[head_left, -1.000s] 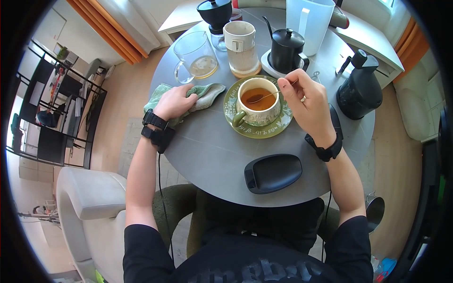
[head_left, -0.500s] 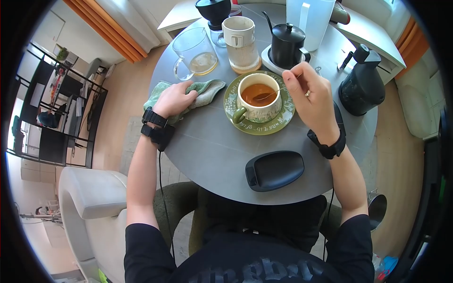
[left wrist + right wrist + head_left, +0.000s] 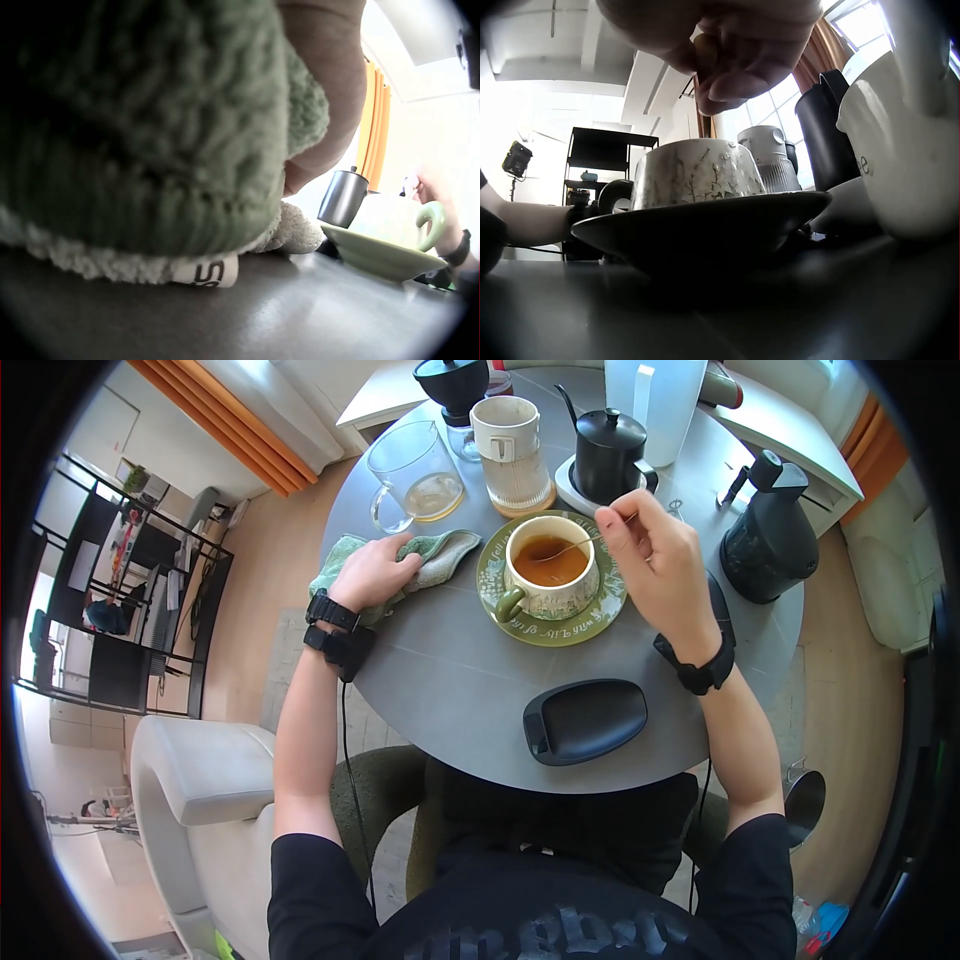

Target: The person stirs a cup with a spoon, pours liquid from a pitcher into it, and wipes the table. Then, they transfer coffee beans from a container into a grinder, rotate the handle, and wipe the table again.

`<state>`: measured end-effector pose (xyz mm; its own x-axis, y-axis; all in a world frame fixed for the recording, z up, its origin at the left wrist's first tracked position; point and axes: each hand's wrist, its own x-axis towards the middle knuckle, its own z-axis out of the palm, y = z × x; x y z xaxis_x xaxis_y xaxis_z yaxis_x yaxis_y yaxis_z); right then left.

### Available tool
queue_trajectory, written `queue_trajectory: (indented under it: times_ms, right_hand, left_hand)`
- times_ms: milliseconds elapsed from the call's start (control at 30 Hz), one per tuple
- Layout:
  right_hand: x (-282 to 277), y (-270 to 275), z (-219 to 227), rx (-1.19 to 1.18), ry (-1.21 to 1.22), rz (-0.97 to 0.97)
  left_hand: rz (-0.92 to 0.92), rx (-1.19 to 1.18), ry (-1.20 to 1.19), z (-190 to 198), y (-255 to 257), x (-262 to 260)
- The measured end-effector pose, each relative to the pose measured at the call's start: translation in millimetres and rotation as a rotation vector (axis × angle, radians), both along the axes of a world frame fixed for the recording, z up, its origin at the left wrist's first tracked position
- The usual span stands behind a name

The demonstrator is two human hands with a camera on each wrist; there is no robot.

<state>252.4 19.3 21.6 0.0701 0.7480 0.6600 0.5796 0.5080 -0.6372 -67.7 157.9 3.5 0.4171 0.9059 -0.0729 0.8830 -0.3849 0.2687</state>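
Note:
My right hand (image 3: 662, 565) is over the right rim of a cream cup (image 3: 550, 595), pinching the thin handle of a small spoon (image 3: 572, 547) between thumb and fingers. The spoon's end dips into amber liquid (image 3: 548, 567). Green-handled, the cup sits on a green saucer (image 3: 560, 632) with white lettering. Left of the saucer, my left hand (image 3: 372, 573) rests on a crumpled green-and-white cloth (image 3: 445, 555). The cloth fills much of the left wrist view, its white label (image 3: 217, 271) showing at the edge. Most of this hand's fingertips are hidden.
Behind the cup stand a glass jug (image 3: 412, 465), a ribbed canister (image 3: 508, 450), a black gooseneck kettle (image 3: 608, 455) and a translucent pitcher (image 3: 665, 405). A black lidded pot (image 3: 768, 540) is at right. Near the table's front edge lies a black scoop-shaped tray (image 3: 588, 722).
The spoon's dipped end has shifted about in the liquid, with small movements of my right hand. My left hand has stayed on the cloth. The head view has shifted slightly.

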Motion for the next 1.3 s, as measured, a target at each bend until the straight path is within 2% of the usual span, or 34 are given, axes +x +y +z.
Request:
queue_trajectory:
  times_ms: [33, 167, 367, 533, 567, 700, 800, 833, 900, 967, 1167, 1300]
  right_hand:
    - [1, 0, 1, 0.001, 0.001, -0.023]
    - [0, 0, -3, -0.018, 0.012, 0.079]
    - [2, 0, -1, 0.003, 0.011, -0.009]
    - [-2, -3, 0, 0.036, -0.02, 0.049]
    - [-2, -3, -1, 0.026, -0.002, 0.048]
    - [4, -1, 0, 0.026, 0.025, 0.025]
    - [4, -1, -2, 0.075, -0.015, 0.065]
    - [1, 3, -8, 0.173, -0.028, 0.049]
    - [2, -1, -5, 0.098, -0.044, 0.013]
    - [2, -3, 0, 0.039, -0.005, 0.012]
    - [1, 1, -2, 0.06, 0.011, 0.081]
    - [1, 3, -7, 0.03, 0.031, 0.019]
  left_hand:
    - [0.0, -0.004, 0.012, 1, 0, 0]
    - [-0.02, 0.008, -0.02, -8, 4, -5]
    - [-0.017, -0.007, -0.024, -6, 6, -7]
    - [-0.055, -0.015, -0.077, -24, 23, -19]
    - [-0.071, 0.049, -0.08, -19, 15, -15]
    - [-0.048, -0.058, -0.088, -5, 6, -4]
    - [-0.083, 0.032, -0.116, -20, 16, -15]
    - [-0.074, -0.017, -0.119, -16, 14, -11]
    - [-0.051, -0.122, -0.119, -3, 8, -3]
    - [-0.074, -0.069, -0.105, -9, 9, -4]
    - [-0.082, 0.045, -0.096, -13, 9, -10]
    - [-0.043, -0.069, -0.106, -6, 8, -6]
